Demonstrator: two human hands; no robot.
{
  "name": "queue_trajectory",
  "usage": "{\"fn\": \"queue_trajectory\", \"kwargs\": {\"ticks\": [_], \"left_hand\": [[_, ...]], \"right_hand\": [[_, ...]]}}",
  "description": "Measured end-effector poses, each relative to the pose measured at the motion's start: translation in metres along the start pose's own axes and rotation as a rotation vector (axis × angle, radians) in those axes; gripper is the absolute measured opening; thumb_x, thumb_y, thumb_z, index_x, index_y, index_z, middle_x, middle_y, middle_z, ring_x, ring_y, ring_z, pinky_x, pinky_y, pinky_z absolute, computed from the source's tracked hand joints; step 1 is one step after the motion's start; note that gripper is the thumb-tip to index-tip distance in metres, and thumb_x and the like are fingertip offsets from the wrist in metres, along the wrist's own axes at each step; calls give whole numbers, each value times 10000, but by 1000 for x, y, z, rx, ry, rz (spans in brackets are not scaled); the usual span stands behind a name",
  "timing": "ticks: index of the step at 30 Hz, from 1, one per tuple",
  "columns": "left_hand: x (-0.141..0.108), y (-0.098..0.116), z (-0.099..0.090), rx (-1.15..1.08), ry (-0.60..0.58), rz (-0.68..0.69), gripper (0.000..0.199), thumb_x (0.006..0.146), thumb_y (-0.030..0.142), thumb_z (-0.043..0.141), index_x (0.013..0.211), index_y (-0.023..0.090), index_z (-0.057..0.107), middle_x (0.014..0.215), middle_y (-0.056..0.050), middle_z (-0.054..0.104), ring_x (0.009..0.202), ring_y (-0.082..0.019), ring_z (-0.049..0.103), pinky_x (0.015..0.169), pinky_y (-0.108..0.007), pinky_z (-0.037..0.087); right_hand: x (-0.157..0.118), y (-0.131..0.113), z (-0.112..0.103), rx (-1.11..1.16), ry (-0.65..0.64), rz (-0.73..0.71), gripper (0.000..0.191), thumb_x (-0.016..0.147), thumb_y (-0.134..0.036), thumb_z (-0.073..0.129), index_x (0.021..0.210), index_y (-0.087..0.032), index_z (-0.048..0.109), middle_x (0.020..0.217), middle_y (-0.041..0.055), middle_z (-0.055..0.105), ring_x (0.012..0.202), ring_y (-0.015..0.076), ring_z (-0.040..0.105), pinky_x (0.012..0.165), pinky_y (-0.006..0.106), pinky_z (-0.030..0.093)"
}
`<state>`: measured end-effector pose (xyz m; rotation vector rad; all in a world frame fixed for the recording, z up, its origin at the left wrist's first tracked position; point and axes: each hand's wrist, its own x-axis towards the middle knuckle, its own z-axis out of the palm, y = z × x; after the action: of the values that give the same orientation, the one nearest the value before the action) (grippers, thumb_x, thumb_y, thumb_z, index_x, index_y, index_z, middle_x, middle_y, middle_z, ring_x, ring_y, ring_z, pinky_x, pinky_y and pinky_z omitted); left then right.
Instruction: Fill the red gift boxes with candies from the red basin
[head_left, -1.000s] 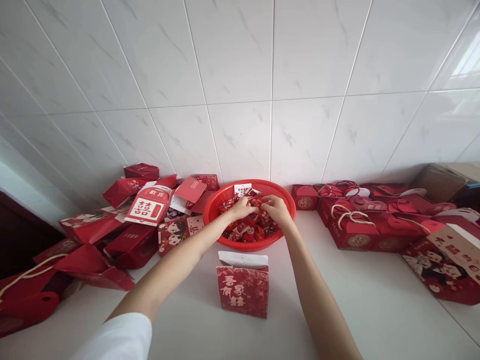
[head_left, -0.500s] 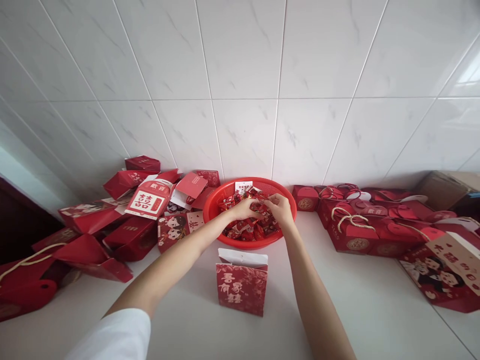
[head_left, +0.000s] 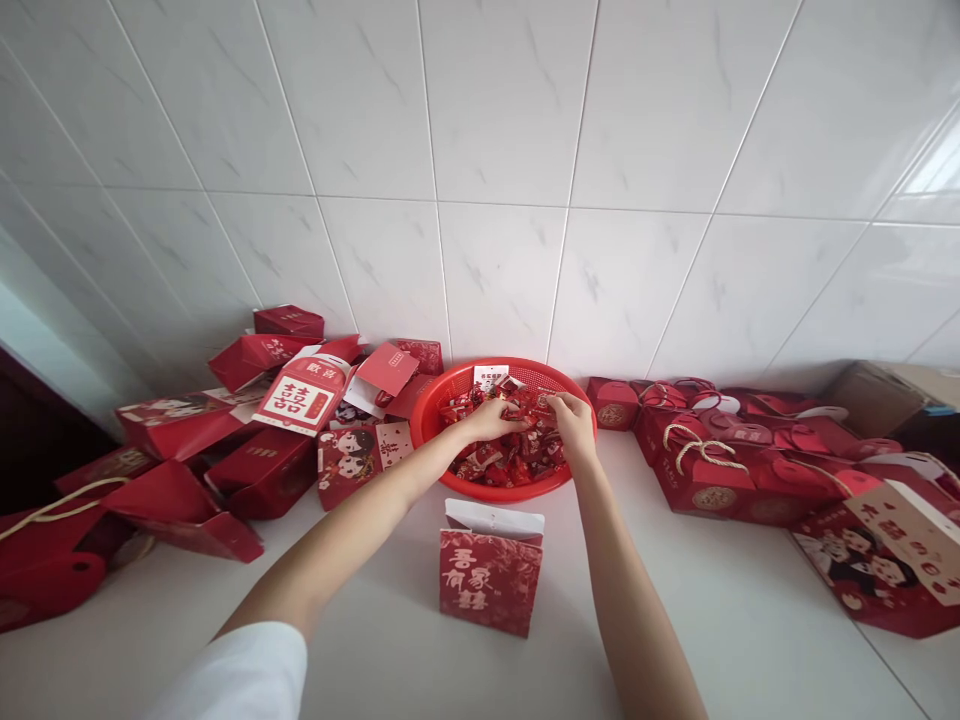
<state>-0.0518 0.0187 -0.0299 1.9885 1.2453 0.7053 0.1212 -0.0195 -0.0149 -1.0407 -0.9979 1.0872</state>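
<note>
A red plastic basket (head_left: 504, 492) stands against the wall, filled with small shiny red-wrapped candies (head_left: 495, 462). Inside it, my left hand (head_left: 493, 419) is low over the candies with its fingers bent together; what they hold, if anything, is hidden. On the basket's right side my right hand (head_left: 574, 422) pinches a red-wrapped candy between thumb and fingers. Closer to me, between my forearms, a red gift box (head_left: 489, 585) with white characters stands upright, its pale top flap raised.
Red gift boxes (head_left: 259, 470) lie in a loose pile on the left. Several closed red boxes with rope handles (head_left: 709, 475) line the right side, with a cardboard box (head_left: 874, 395) behind. A white tiled wall (head_left: 495, 270) bounds the back of the white table (head_left: 375, 650).
My right hand has shifted slightly right, away from my left hand, and a red candy now shows at its fingertips. The left hand stays over the candies. The view has turned slightly.
</note>
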Motion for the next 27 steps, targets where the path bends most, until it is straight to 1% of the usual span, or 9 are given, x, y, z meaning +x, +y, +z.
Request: {"fn": "queue_trajectory", "kwargs": {"ticks": [4, 7, 11, 13, 15, 17, 19, 25, 27], "left_hand": [[1, 6, -2, 97, 75, -94, 236, 727, 348, 787, 890, 180, 762, 897, -40, 774, 924, -265, 702, 817, -316, 507], [0, 11, -3, 144, 95, -132, 217, 731, 252, 771, 938, 185, 762, 957, -53, 779, 940, -263, 710, 811, -303, 517], [-3, 14, -3, 218, 100, -176, 204, 738, 132, 708, 931, 176, 759, 970, -69, 777, 923, -254, 715, 773, -289, 515], [-4, 15, -3, 255, 98, -196, 230, 721, 85, 684, 919, 174, 758, 924, -66, 774, 880, -246, 717, 737, -280, 510], [-4, 15, -3, 283, 91, -204, 279, 704, 78, 687, 955, 180, 756, 884, -51, 770, 832, -234, 715, 710, -272, 504], [-4, 16, -3, 301, 74, -200, 328, 697, 108, 709, 1011, 194, 751, 865, -32, 765, 803, -220, 708, 703, -265, 499], [-4, 17, -2, 312, 35, -189, 326, 679, 144, 738, 998, 206, 757, 843, -15, 759, 785, -210, 700, 694, -259, 493], [-5, 21, 5, 346, -140, -109, 199, 597, 172, 795, 785, 225, 759, 795, 16, 739, 774, -201, 680, 658, -248, 459], [-5, 22, 7, 369, -169, -75, 163, 588, 185, 805, 732, 227, 742, 747, 22, 718, 754, -207, 668, 662, -261, 447]], "right_hand": [[1, -2, 0, 21, 31, 15, 181, 638, -387, 628, 627, -207, 632, 659, 3, 669, 665, 178, 619, 612, 283, 514], [2, -2, 0, 45, 22, 47, 165, 648, -376, 644, 636, -211, 635, 683, 15, 692, 709, 201, 655, 604, 289, 529], [2, -2, -2, 42, 5, 64, 164, 664, -375, 659, 652, -212, 639, 661, 20, 691, 707, 210, 667, 582, 295, 534], [2, -2, -2, 28, 0, 59, 168, 670, -378, 654, 673, -210, 649, 668, 25, 700, 695, 209, 665, 567, 293, 526], [2, -1, -2, 17, -4, 53, 171, 668, -376, 649, 697, -208, 660, 678, 28, 707, 689, 207, 661, 554, 288, 514], [3, -1, -2, 14, -6, 52, 172, 659, -369, 650, 716, -207, 666, 678, 27, 708, 692, 207, 660, 547, 284, 505], [3, -1, -2, 16, -10, 56, 171, 648, -361, 659, 725, -208, 666, 674, 26, 706, 698, 211, 661, 543, 284, 498], [4, -1, -2, 33, -4, 58, 198, 624, -366, 680, 740, -207, 663, 691, 27, 711, 694, 208, 662, 540, 278, 485], [4, -1, -2, 37, 2, 61, 210, 612, -371, 692, 740, -207, 666, 708, 25, 713, 666, 196, 648, 539, 277, 484]]}}
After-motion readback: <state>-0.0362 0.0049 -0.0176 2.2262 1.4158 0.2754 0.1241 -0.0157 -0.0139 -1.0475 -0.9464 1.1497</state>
